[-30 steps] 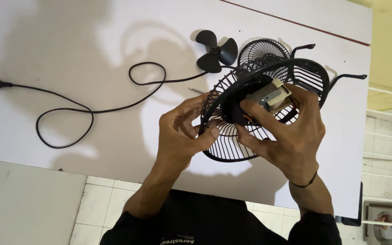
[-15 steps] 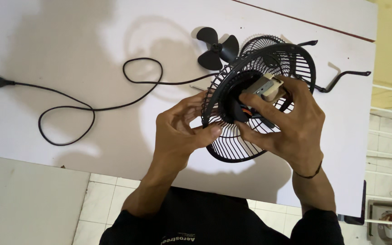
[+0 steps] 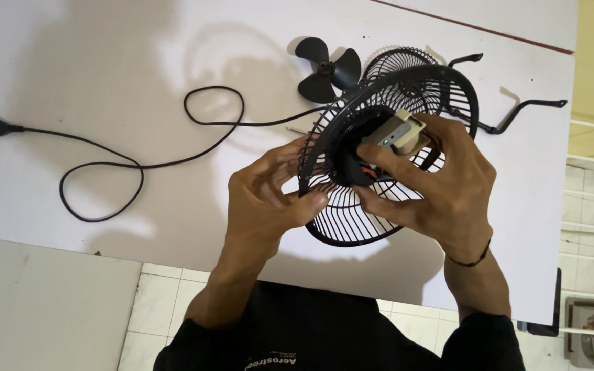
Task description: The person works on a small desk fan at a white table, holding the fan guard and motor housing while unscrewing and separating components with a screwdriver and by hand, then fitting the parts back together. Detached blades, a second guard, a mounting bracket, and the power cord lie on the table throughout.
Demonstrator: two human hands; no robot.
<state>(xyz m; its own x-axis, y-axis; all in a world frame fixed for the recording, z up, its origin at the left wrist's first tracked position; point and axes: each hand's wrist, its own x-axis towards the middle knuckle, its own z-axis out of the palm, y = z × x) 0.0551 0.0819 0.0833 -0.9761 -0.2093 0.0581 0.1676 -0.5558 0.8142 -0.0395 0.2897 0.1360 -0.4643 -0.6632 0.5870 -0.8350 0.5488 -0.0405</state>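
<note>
Head view: a small fan lies in pieces over a white table [image 3: 70,55]. The left hand [image 3: 266,199] pinches the rim of the rear grille [image 3: 352,213], fingers narrow; the right hand [image 3: 434,189] wraps the motor [image 3: 399,134] seated at its hub. Beyond the fingertips, 1 blade [image 3: 324,69], the second grille [image 3: 407,65] and the stand [image 3: 510,117] lie loose, apparently unfitted. The cord [image 3: 132,165] trails left.

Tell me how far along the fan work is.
Apart so far: the black fan blade, a second wire grille and the bent metal stand lie loose on the white table. In hand: the left hand grips the rim of the rear grille while the right hand holds the motor at its centre. Left: motor and grille are not yet separated, and the cord stays attached.
</note>
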